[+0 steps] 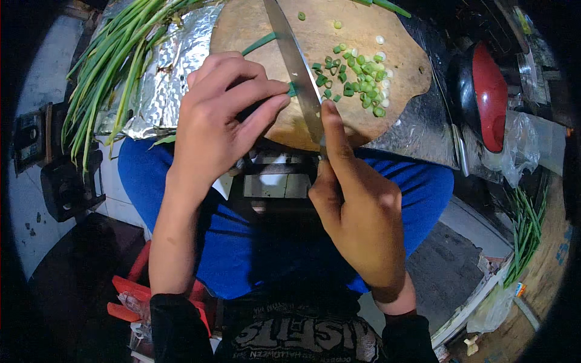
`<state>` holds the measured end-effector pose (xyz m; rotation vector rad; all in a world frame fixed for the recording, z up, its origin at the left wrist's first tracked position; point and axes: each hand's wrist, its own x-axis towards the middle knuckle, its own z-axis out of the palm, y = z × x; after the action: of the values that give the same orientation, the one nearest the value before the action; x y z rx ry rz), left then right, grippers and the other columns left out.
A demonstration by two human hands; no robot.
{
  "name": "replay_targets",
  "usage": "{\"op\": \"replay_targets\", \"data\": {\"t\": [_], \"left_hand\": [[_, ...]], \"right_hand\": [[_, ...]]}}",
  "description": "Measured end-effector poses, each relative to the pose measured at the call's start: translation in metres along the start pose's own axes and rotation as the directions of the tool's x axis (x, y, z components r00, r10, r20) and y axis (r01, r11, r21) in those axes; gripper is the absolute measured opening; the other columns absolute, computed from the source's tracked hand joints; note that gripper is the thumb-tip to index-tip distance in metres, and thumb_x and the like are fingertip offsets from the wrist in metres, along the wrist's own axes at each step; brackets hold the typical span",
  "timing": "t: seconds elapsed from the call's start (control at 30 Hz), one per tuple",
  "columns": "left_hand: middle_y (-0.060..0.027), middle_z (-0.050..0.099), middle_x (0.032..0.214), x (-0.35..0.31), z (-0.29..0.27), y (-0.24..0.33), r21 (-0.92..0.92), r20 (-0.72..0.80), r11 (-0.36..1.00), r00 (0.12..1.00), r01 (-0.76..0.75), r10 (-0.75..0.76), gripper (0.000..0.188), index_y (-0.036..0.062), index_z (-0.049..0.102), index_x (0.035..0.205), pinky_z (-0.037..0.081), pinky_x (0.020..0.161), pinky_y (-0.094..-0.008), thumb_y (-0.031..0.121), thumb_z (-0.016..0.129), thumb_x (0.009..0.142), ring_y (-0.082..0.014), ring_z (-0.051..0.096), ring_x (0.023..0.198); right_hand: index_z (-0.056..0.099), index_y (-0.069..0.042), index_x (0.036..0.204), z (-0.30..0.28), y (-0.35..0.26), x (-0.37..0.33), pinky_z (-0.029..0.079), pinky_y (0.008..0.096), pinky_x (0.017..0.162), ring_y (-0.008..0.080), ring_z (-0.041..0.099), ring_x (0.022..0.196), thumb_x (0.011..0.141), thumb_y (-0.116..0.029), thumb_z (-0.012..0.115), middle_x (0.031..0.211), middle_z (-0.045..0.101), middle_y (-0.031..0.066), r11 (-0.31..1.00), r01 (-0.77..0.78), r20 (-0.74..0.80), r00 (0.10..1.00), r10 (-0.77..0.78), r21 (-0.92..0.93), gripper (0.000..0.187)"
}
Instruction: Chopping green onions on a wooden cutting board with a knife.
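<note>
My left hand (221,112) pinches a green onion stalk (260,43) against the round wooden cutting board (369,24). The stalk's cut end shows at the thumb and fingertips, close beside the blade. In my right hand (366,212) is a kitchen knife (296,66), its handle mostly hidden in the palm. The index finger lies stretched along the blade, which points away from me and a little left, over the board. To the right of the blade, chopped green onion (369,78) lies scattered, dark green rings nearer the knife and pale ones farther right.
Long green onions (115,66) spread over crinkled foil (181,66) left of the board. At the right are a red and black rounded object (490,97), a clear plastic bag (520,145), and another green onion bunch (526,230). Red plastic (133,290) sits low on the left.
</note>
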<state>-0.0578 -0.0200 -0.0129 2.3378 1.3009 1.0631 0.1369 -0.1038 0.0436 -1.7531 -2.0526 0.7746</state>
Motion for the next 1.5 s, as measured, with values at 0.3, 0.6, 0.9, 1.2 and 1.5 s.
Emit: {"op": "replay_targets", "data": {"t": [0.3,0.6,0.9,1.2,1.5], "left_hand": [[-0.0066,0.066,0.092,0.001,-0.004,0.003,-0.003,0.051,1.000,0.999,-0.010,0.010,0.021,0.0037,0.078,0.097,0.050,0.085,-0.0359,0.006,0.082,0.076,-0.0256,0.062,0.094],[-0.0065,0.065,0.091,-0.001,-0.003,0.006,0.032,0.049,0.999,0.999,-0.009,0.008,0.023,0.0048,0.079,0.099,0.049,0.083,-0.0361,0.006,0.081,0.077,-0.0260,0.062,0.091],[-0.0063,0.064,0.090,-0.004,-0.001,0.006,-0.004,-0.058,1.000,0.998,0.019,-0.019,0.016,0.0061,0.076,0.094,0.047,0.080,-0.0385,0.011,0.081,0.079,-0.0281,0.062,0.089],[-0.0095,0.067,0.091,-0.002,-0.001,0.010,0.018,-0.016,1.000,1.000,0.015,-0.015,0.018,0.0032,0.077,0.095,0.052,0.078,-0.0358,0.004,0.082,0.077,-0.0265,0.065,0.088],[-0.0088,0.067,0.091,-0.003,0.002,0.008,0.041,-0.006,0.999,1.000,-0.013,0.013,0.019,0.0033,0.077,0.095,0.051,0.079,-0.0361,0.006,0.082,0.077,-0.0271,0.064,0.088]], "right_hand": [[0.032,-0.010,0.160,0.012,-0.005,0.013,0.055,0.0373,0.068,0.0235,0.064,0.066,0.086,0.005,0.066,0.076,0.060,0.0123,0.999,-0.012,-0.024,1.000,0.013,0.032,0.083],[0.033,-0.012,0.160,0.019,-0.007,0.021,0.054,0.0393,0.069,0.0310,0.068,0.071,0.090,0.001,0.065,0.082,0.064,0.0174,0.983,-0.016,-0.124,0.991,0.040,0.185,0.077],[0.042,-0.009,0.155,0.006,0.000,0.013,0.052,0.0364,0.061,0.0285,0.062,0.059,0.092,0.002,0.063,0.077,0.063,0.0195,0.985,0.071,-0.210,0.977,-0.036,0.160,0.068],[0.046,-0.005,0.153,-0.007,0.002,-0.003,0.052,0.0358,0.061,0.0257,0.062,0.059,0.090,0.006,0.063,0.077,0.063,0.0182,0.994,0.101,-0.073,0.993,-0.097,0.048,0.066],[0.043,-0.005,0.154,-0.007,0.004,-0.007,0.054,0.0383,0.066,0.0296,0.066,0.065,0.090,0.005,0.062,0.082,0.066,0.0208,0.999,0.030,-0.013,0.999,-0.030,0.016,0.068]]}}
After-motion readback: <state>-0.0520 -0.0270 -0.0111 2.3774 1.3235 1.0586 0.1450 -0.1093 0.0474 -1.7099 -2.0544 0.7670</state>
